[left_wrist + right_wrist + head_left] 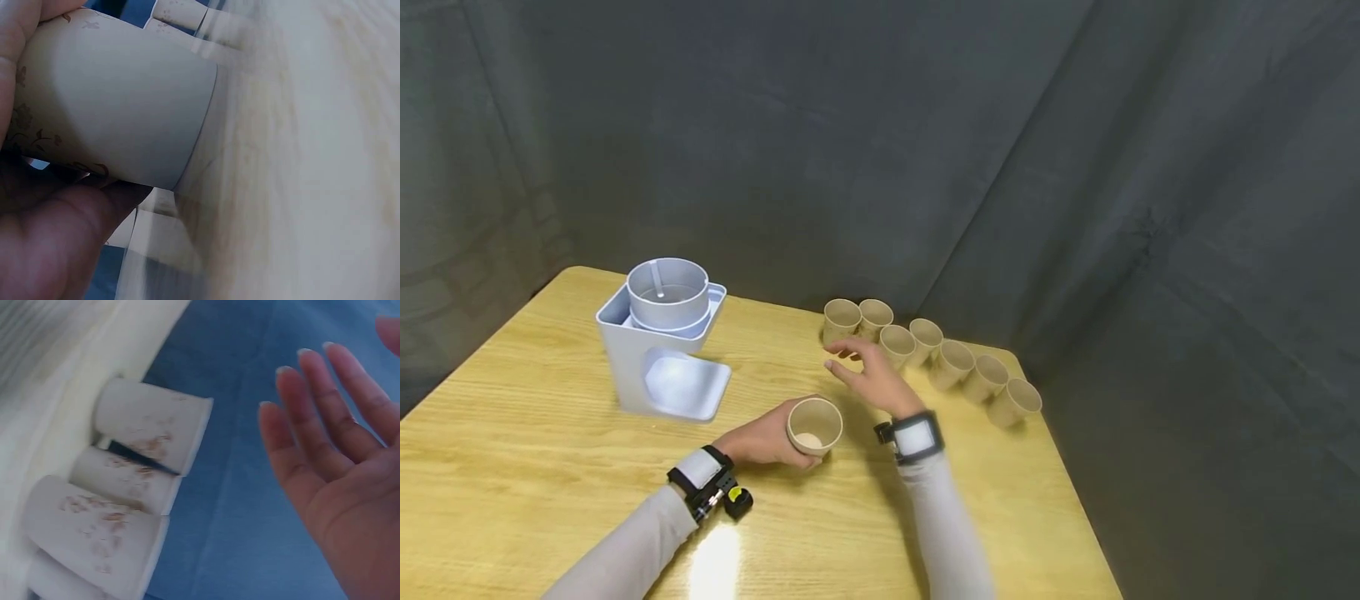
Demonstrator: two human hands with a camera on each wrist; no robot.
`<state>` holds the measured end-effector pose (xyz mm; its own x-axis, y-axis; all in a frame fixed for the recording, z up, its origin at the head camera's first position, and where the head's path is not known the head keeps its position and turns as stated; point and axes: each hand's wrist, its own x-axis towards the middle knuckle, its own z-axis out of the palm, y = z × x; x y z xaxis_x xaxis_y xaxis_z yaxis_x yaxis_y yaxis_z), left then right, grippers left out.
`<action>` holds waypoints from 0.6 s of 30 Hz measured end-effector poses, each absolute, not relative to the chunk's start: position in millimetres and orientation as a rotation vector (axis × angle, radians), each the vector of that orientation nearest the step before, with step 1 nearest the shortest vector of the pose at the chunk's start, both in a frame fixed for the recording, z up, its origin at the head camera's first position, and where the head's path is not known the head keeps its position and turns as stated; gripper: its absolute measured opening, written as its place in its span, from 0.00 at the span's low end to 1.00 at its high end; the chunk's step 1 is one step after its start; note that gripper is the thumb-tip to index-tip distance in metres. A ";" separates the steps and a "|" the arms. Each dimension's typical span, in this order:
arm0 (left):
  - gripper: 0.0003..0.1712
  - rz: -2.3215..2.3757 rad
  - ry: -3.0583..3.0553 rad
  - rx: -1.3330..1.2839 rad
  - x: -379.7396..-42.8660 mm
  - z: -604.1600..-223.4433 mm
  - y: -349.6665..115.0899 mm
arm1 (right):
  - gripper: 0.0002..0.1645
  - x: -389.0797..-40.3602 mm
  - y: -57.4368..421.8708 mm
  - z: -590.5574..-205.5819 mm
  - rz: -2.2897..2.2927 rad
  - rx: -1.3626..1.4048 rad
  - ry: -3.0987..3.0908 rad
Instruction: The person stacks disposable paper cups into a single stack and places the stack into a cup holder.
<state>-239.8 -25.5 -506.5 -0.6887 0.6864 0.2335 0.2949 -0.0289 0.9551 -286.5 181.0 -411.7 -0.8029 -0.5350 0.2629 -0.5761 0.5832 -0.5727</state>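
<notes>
gripping a cup [817, 417] mouth-up in the left hand [769, 435], on or just above the desk [805, 533]; holding the right hand [876, 382], empty and loosely spread, beyond and rightward, nearer the other cups [952, 367].

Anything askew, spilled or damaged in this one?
Nothing stands out. The cups on the table stand upright in an uneven line, the white appliance is upright, and the left hand grips a cup. I see no spill or damage.
</notes>
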 end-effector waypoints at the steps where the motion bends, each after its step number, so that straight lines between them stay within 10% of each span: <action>1: 0.39 1.774 1.941 1.028 -239.8 -506.4 -25.9 | 0.18 -290.2 181.0 -414.0 1.040 0.953 -2.733; 18: 0.39 1.776 1.936 1.024 -239.2 -506.4 -25.7 | 0.22 -326.3 175.7 -425.5 0.991 0.919 -2.722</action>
<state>-239.2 -25.7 -506.4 -0.6916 0.6851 0.2286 0.2865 -0.0304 0.9576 -326.3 175.7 -425.5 -0.8122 -0.5070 0.2885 -0.5738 0.6053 -0.5517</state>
